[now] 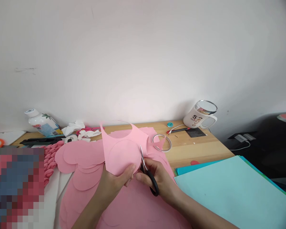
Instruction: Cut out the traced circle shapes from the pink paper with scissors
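Note:
My left hand grips a sheet of pink paper by its lower edge, thumb on top. A circle is outlined on this sheet, and curved pieces are cut out along its upper side. In my right hand is a pair of scissors with black handles. The blades point up and lie at the right side of the outlined circle, with the paper at them. Under both hands spread pink paper sheets, and to their left overlap several cut pink paper circles.
A roll of tape lies on the wooden table behind my right hand. Farther back stands a white mug. Light blue paper covers the right side. At the left are a white bottle, crumpled tissues and pink braided pieces.

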The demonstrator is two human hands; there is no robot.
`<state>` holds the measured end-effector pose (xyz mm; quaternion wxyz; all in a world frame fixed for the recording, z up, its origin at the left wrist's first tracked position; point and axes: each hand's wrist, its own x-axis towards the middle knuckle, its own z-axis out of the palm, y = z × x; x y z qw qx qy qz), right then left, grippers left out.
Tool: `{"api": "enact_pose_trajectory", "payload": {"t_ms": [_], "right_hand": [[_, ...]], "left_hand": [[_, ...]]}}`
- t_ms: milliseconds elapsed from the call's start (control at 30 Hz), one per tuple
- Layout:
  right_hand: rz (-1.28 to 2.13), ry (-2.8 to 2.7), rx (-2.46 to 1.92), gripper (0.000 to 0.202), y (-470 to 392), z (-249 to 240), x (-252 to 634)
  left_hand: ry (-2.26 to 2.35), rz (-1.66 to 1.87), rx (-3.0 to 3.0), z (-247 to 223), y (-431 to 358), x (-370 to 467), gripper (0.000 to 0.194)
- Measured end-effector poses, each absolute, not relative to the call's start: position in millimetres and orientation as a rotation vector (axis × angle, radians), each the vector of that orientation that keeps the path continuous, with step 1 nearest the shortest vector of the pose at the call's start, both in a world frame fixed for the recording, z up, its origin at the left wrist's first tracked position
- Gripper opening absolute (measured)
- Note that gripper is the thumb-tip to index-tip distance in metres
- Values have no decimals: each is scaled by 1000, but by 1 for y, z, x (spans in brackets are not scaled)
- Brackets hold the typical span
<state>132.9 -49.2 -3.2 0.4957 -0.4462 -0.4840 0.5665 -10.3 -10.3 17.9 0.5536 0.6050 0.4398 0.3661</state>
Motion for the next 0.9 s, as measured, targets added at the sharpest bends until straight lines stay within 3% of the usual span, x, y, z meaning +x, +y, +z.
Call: {"api": "enact_pose_trajectory", "payload": {"t_ms": [900], "right_hand": [[1399,-1128,-1139,39,-50,0,131]], "left_hand": [[1036,834,1409,17,-7,-15,32]]}}
